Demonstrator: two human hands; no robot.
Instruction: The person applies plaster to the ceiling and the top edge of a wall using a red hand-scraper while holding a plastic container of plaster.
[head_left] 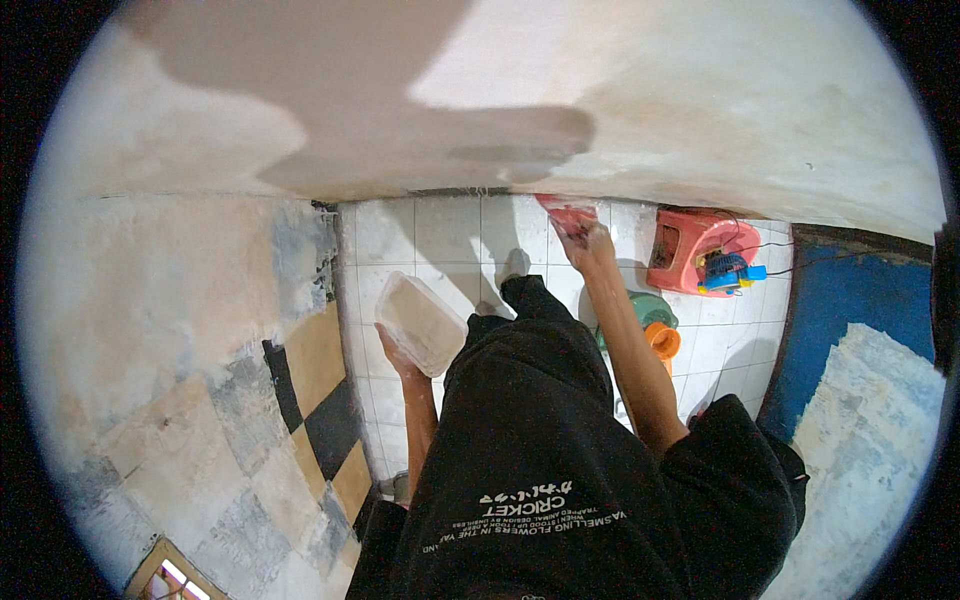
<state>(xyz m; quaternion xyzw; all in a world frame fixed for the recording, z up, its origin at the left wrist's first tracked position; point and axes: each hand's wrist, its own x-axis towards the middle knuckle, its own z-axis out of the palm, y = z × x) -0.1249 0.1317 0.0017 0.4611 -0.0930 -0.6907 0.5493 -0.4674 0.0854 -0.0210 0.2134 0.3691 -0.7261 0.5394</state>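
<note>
Fingers of the left hand (397, 356) hold a pale, boxy tub (424, 322) by its side, over white floor tiles (447, 240). The right hand (587, 243) grips a flat red thing (566, 209) near the wall (700, 120); whether they touch is hard to see. Off to the right, a blue fan (722, 272) is by a pink stool (690, 226), near an orange cup (661, 341).

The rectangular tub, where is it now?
In the head view, the rectangular tub is left of centre, held in the left hand, just left of the black clothing.
</note>
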